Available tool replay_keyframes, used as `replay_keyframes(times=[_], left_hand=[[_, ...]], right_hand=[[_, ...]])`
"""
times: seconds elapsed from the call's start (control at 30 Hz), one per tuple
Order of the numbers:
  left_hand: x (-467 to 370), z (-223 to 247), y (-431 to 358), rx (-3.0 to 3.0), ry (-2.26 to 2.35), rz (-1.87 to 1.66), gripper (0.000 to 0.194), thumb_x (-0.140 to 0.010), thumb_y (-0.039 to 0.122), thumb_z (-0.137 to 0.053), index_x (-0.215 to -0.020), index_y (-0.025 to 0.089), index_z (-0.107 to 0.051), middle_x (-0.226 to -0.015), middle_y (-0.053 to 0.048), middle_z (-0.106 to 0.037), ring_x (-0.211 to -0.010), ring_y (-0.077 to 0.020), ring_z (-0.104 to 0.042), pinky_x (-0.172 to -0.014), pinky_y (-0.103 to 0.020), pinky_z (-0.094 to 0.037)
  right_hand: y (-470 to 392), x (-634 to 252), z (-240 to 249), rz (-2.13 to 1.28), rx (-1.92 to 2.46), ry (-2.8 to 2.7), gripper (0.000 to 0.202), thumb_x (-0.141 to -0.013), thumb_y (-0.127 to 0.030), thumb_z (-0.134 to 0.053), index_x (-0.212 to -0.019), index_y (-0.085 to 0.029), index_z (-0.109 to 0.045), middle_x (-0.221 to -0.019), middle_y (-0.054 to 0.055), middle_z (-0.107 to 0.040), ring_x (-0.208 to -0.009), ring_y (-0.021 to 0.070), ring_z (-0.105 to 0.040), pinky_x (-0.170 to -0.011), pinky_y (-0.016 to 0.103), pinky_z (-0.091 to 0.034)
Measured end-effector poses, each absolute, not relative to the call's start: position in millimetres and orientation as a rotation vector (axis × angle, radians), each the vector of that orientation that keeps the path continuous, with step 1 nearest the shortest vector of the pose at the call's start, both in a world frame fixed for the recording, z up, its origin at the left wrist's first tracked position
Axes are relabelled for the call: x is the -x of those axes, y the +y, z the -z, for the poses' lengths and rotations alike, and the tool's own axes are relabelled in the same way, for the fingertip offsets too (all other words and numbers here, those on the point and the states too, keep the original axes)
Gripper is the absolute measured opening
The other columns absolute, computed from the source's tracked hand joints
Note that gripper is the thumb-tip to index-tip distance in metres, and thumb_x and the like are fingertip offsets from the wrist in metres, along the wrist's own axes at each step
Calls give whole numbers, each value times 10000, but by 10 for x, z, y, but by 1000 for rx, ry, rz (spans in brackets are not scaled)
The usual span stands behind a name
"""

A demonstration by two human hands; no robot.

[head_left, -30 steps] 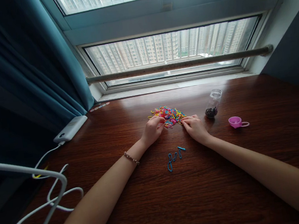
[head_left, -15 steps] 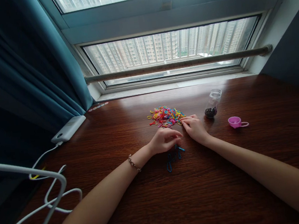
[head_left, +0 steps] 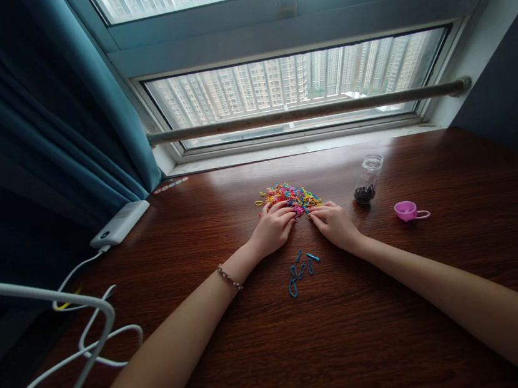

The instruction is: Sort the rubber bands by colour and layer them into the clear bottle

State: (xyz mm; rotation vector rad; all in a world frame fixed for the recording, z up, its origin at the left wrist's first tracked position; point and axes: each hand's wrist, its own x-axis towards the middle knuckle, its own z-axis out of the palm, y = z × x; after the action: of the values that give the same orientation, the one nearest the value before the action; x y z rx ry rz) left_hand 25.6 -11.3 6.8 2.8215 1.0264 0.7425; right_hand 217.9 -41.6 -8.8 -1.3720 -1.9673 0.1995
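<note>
Two hands rest at the near edge of a pile of coloured rubber bands (head_left: 291,195) on the wooden table (head_left: 352,333). The left hand (head_left: 272,227) and right hand (head_left: 335,222) lie palm-down, fingers loosely curled into the pile; whether either pinches a band cannot be told. Nearer, between the wrists, lie separate blue bands (head_left: 300,269). Right of the pile stand a small jar (head_left: 367,179) and, further right, a pink lid (head_left: 409,210).
</note>
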Motion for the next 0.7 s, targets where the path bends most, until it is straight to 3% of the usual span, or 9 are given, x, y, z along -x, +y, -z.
replay_keyframes(times=[0.33,0.53,0.7], left_hand=[[-230,-15,-28,-2653,990,-1010,174,-817,161,-471,-869,167,-637,-959,-82,-626,-927,-187,-565,-872,-363,-439],[-190,-10,7,-2461,1079,-1106,111,-762,126,-523,-813,171,-611,-847,-50,-642,-815,-172,-600,-767,-307,-484],[-191,-17,16,-2259,1130,-1152,147,-759,161,-541,-897,175,-590,-765,-18,-649,-690,-134,-616,-655,-251,-503]], right_hand=[[-432,-2180,47,-190,1336,-1864,201,-810,-159,-477,-813,-188,-676,-895,59,-657,-872,193,-569,-816,308,-429],[-469,-2152,-7,-346,1240,-1739,139,-762,-167,-507,-754,-182,-645,-775,34,-637,-683,154,-578,-664,265,-456],[-712,-2012,-150,-571,929,-1965,105,-773,-176,-522,-799,-179,-624,-739,17,-635,-664,130,-565,-656,236,-449]])
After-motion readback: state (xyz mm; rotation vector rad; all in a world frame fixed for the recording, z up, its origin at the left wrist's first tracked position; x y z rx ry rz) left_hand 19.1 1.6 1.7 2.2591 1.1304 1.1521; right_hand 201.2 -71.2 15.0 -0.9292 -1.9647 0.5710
